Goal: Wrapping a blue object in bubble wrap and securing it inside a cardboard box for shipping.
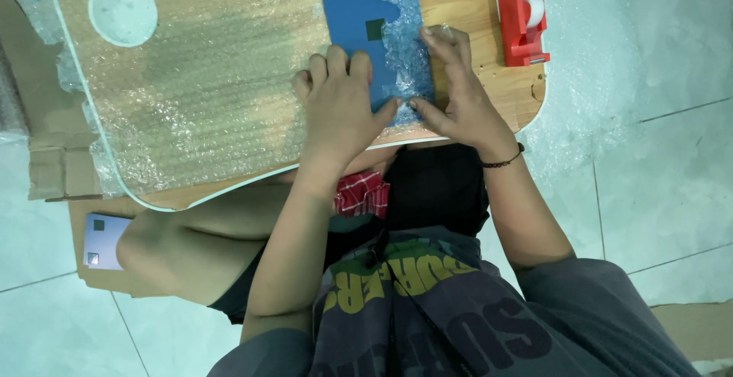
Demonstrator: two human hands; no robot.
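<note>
On the low wooden lap table [489,94]: flat blue rectangular box [353,10], my left hand [340,106] and right hand [456,94] pressing clear bubble wrap [401,33] over its right edge, fingers flat, left face still bare; red tape dispenser [522,22] nearby unused.

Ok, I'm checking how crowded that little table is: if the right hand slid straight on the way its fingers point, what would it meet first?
The right hand points up the table along the bubble wrap folded over the blue flat item. It would likely just ride on over that wrap; the red tape dispenser sits off to its side, probably clear.
</note>
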